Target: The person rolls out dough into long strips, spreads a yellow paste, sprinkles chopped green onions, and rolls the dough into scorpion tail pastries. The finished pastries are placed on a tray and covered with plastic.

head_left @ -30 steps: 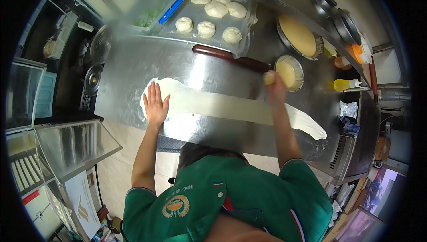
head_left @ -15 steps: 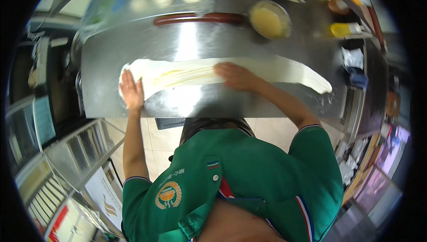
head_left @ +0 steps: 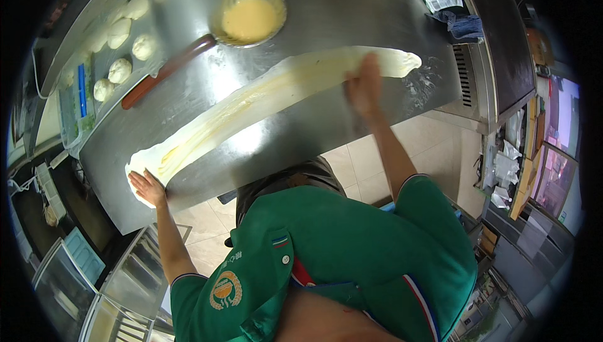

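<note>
A long thin sheet of dough (head_left: 232,109), streaked with pale yellow, stretches across the steel table. My left hand (head_left: 149,187) lies flat on its left end, fingers extended. Toward the right end, my right hand (head_left: 364,87) touches the sheet with its fingers stretched out; motion blurs it somewhat. Beyond the dough lie a reddish-brown rolling pin (head_left: 168,72) and a bowl of yellowish paste (head_left: 250,20).
Several dough balls (head_left: 119,70) sit under clear plastic at the far left. White smears mark the steel table (head_left: 326,113) near the sheet's right end. A vented metal unit (head_left: 465,75) adjoins the table's right side.
My right hand has slid from the middle of the dough sheet toward its right end. My left hand stays on the left end. The whole view has turned, so the table appears slanted.
</note>
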Available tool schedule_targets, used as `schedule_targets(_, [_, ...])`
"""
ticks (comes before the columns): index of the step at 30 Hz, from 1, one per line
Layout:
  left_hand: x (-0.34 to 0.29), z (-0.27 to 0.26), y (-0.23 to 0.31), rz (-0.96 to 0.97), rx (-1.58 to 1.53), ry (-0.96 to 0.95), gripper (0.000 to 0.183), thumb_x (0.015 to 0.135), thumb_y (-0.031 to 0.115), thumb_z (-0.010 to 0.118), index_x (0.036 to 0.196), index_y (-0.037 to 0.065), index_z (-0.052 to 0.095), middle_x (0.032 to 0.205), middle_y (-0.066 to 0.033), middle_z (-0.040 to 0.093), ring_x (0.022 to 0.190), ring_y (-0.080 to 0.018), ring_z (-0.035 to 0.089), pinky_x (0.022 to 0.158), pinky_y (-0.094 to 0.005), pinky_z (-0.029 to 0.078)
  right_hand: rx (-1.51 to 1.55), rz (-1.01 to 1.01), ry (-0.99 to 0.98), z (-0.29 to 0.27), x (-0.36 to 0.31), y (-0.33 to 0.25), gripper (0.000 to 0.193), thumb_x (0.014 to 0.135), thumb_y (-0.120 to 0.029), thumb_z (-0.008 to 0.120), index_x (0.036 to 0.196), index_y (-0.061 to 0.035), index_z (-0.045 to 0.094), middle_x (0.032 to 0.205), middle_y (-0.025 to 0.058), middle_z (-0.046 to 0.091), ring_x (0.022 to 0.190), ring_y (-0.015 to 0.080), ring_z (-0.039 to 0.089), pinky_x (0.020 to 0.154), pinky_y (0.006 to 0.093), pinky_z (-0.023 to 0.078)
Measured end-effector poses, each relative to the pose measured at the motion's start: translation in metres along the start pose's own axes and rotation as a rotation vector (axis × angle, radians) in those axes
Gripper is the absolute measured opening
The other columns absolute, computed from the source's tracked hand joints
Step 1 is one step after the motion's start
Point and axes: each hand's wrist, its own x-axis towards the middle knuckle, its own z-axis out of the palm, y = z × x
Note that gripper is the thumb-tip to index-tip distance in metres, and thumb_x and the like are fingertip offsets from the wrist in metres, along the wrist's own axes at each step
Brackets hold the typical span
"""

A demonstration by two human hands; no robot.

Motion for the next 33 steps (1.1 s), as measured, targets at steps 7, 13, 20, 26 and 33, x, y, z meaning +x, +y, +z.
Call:
schedule_targets(7, [0.003, 0.005, 0.008, -0.012, -0.008, -0.01, 0.067, 0.102, 0.052, 0.03, 0.154, 0.009, 0.021, 0.161, -0.0108, 0.018, 0.149, -0.0294, 0.014, 0.116, -0.053, 0.016, 1.104, 0.488, -0.175, -0.011, 0.041, 0.113, 0.045, 0.101, -0.04, 0.05, 0.099, 0.0032, 0.064, 0.105, 0.0155, 0.066, 0.094, 0.0193, 0.062, 0.073, 0.0311, 0.05])
schedule_targets(13, [-0.006, 0.0, 0.013, 0.016, -0.02, -0.002, 0.066, 0.103, 0.045, 0.032, 0.153, 0.004, 0.021, 0.16, -0.0167, 0.018, 0.148, -0.0317, 0.014, 0.117, -0.0519, 0.013, -0.322, 0.081, 0.118, 0.019, 0.031, 0.018, 0.079, 0.091, -0.043, 0.06, 0.139, 0.0147, 0.036, 0.144, 0.0356, 0.036, 0.136, 0.0465, 0.035, 0.112, 0.054, 0.027])
schedule_targets(20, [-0.017, -0.025, 0.042, 0.039, -0.117, 0.01, 0.066, 0.101, 0.037, 0.038, 0.153, 0.0, 0.018, 0.159, -0.0184, 0.02, 0.148, -0.0331, 0.015, 0.118, -0.0539, 0.009, 0.194, -0.204, -0.208, 0.07, -0.058, -0.275, 0.108, 0.082, -0.061, 0.061, 0.144, 0.0168, 0.02, 0.152, 0.0382, 0.013, 0.143, 0.049, 0.014, 0.118, 0.0542, 0.011])
schedule_targets(26, [-0.023, -0.031, 0.036, 0.001, -0.431, 0.031, 0.059, 0.103, 0.031, 0.034, 0.152, 0.0, 0.021, 0.157, -0.0199, 0.025, 0.147, -0.0334, 0.019, 0.118, -0.0512, 0.009, 0.379, -0.484, -0.454, 0.087, -0.105, -0.433, 0.111, 0.079, -0.063, 0.065, 0.145, 0.015, 0.021, 0.153, 0.0376, 0.011, 0.146, 0.0465, 0.01, 0.119, 0.0514, 0.007])
schedule_targets(33, [-0.017, -0.055, 0.019, -0.029, -0.981, -0.09, 0.063, 0.103, 0.039, 0.036, 0.152, 0.002, 0.023, 0.158, -0.0202, 0.022, 0.146, -0.035, 0.019, 0.119, -0.046, 0.01, 0.237, -0.927, -0.571, 0.104, -0.115, -0.5, 0.096, 0.086, -0.065, 0.053, 0.151, -0.0004, 0.024, 0.16, 0.0151, 0.017, 0.15, 0.0258, 0.011, 0.121, 0.0422, 0.005])
